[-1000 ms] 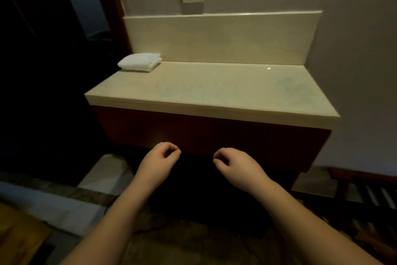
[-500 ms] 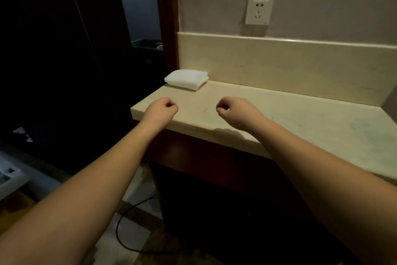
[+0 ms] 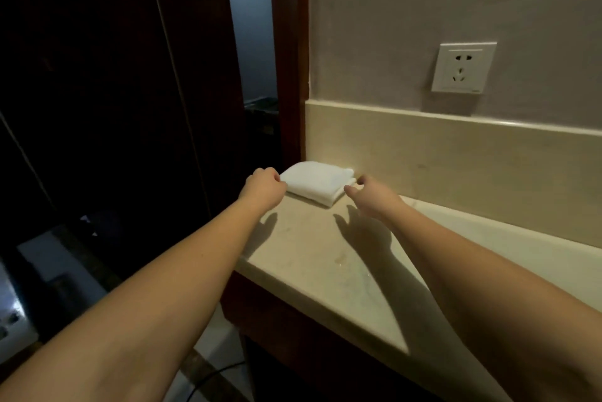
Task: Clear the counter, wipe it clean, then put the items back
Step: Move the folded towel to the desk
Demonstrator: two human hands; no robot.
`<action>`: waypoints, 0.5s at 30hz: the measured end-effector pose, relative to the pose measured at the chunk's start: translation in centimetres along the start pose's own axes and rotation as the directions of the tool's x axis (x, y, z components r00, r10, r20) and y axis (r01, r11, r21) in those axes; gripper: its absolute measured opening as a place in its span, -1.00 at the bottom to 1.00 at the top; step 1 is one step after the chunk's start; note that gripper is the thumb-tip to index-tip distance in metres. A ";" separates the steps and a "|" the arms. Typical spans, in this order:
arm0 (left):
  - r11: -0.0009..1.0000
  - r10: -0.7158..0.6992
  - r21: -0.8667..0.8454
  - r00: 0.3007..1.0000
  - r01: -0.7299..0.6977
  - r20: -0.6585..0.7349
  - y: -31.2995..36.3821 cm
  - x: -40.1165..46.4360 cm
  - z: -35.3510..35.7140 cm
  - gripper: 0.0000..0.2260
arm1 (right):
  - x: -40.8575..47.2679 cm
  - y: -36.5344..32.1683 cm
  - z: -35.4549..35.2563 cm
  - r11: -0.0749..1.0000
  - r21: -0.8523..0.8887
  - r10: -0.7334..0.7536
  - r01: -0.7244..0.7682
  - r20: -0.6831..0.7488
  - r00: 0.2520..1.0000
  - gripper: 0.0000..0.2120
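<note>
Between both hands' fingers (image 3: 351, 189), folded towel (image 3: 316, 183)

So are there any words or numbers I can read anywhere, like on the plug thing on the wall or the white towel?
None can be read.
Wall socket: a tiny mark at its lower right corner, too small to read.
Folded white towel: no writing shows.
Counter: no writing shows.

Dim warm light, dark left side, arm shadows on counter (image 3: 325, 258), wide-angle bending
</note>
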State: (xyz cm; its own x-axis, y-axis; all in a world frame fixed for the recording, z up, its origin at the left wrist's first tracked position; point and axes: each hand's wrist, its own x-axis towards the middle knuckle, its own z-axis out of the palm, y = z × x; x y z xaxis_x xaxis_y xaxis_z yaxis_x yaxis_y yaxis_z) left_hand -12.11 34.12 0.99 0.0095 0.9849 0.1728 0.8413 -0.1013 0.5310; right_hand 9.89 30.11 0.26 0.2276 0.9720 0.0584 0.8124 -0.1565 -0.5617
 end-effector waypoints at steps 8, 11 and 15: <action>0.987 -0.124 0.112 0.991 0.118 0.048 1.8 5.9 3.2 -0.47 | 6.4 -0.3 2.8 0.998 0.009 0.059 -0.060 0.090 0.994 -0.36; 0.974 -0.156 0.177 0.985 0.140 0.078 1.9 7.0 4.1 -0.49 | 7.4 0.0 3.5 0.998 -0.023 0.052 -0.051 0.097 0.994 -0.38; 0.974 -0.193 0.140 0.977 0.179 0.094 1.5 7.5 5.1 -0.50 | 7.9 0.2 3.8 0.998 -0.052 0.038 -0.033 0.098 0.994 -0.39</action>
State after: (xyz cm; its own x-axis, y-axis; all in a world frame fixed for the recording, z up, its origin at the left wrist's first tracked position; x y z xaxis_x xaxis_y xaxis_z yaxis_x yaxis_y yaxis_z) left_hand -7.98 42.11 -1.14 -0.1025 0.9947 -0.0113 0.8965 0.0974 0.4322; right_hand 9.87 38.42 -2.52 0.2049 0.9778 -0.0445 0.8310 -0.1978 -0.5199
